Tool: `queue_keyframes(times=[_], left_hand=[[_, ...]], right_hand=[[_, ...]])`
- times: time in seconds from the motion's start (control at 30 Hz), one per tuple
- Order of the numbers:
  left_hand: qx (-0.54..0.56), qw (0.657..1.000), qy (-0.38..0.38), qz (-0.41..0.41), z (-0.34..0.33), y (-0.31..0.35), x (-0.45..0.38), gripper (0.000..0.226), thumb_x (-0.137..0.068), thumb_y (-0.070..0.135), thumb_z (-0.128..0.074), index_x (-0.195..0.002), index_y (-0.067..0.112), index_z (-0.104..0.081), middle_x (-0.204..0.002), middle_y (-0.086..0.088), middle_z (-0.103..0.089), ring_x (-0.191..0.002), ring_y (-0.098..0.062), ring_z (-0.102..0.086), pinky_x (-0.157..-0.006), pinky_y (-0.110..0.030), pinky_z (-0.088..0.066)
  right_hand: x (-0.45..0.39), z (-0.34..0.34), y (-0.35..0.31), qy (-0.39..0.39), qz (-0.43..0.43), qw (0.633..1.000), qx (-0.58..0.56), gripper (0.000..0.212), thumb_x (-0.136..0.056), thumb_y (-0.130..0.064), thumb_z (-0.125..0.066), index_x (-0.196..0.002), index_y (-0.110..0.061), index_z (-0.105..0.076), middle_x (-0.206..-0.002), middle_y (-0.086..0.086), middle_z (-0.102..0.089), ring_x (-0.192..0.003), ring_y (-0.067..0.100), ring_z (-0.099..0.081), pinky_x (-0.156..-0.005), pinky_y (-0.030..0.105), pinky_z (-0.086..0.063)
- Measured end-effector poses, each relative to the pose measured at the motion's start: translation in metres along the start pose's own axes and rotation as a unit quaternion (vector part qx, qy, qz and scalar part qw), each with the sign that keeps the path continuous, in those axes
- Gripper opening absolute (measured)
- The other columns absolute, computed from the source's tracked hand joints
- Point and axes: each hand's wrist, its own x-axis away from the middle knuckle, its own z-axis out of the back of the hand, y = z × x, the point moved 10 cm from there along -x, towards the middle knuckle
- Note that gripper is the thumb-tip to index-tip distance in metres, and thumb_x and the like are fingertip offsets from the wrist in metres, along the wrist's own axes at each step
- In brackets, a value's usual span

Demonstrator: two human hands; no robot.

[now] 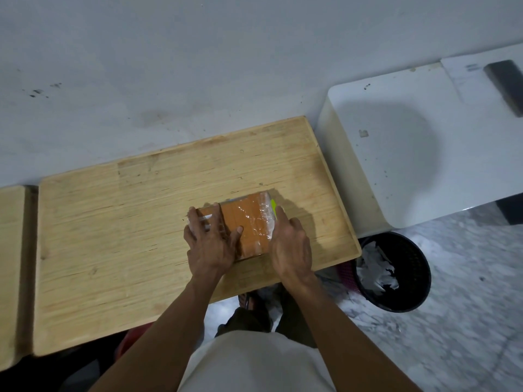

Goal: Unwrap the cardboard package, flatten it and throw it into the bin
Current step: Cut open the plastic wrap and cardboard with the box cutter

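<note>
A brown cardboard package (pixel 249 222), wrapped in shiny clear plastic, lies on the wooden table (pixel 141 222) right of centre. My left hand (pixel 210 241) lies flat over its left half, fingers spread and thumb resting on top. My right hand (pixel 288 244) presses against its right side, fingers along the edge. A bright green strip shows at the package's far right corner. The black round bin (pixel 396 273) stands on the floor just off the table's right front corner, with crumpled white paper inside.
A white low cabinet (pixel 410 151) stands to the right of the table, with a sheet of paper and a dark flat object (pixel 505 86) on it. A second wooden table (pixel 11 264) adjoins on the left. Grey wall behind, marble floor at right.
</note>
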Motion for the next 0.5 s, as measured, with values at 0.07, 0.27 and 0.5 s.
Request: queue_keyframes(times=[0.07,0.27,0.5], left_hand=[[0.0,1.0,0.001,0.003,0.0,0.0,-0.001,0.082,-0.088,0.072,-0.049,-0.156,0.045,-0.01,-0.164,0.005,0.019,-0.149,-0.042,-0.001,-0.102,-0.066,-0.04],[0.005,1.0,-0.001,0.006,0.001,0.0,0.0,0.081,-0.088,0.071,-0.05,-0.156,0.045,-0.012,-0.164,0.005,0.019,-0.149,-0.042,-0.001,-0.102,-0.066,-0.04],[0.01,1.0,0.002,0.006,0.001,0.0,-0.001,0.081,-0.089,0.07,-0.051,-0.155,0.045,-0.012,-0.164,0.005,0.019,-0.149,-0.042,-0.002,-0.101,-0.066,-0.041]], right_hand=[[0.004,-0.004,0.004,-0.012,-0.005,1.0,-0.01,0.063,-0.094,-0.006,-0.054,-0.15,-0.025,-0.033,-0.103,0.013,-0.06,-0.086,0.029,-0.064,-0.07,0.033,-0.051],[0.004,-0.004,0.002,-0.009,0.007,1.0,-0.003,0.061,-0.094,-0.005,-0.055,-0.149,-0.02,-0.035,-0.103,0.015,-0.062,-0.084,0.027,-0.065,-0.069,0.031,-0.051],[0.022,-0.007,0.014,-0.024,-0.001,1.0,0.01,0.055,-0.096,-0.006,-0.048,-0.148,-0.02,-0.036,-0.104,0.014,-0.061,-0.085,0.031,-0.065,-0.075,0.043,-0.057]])
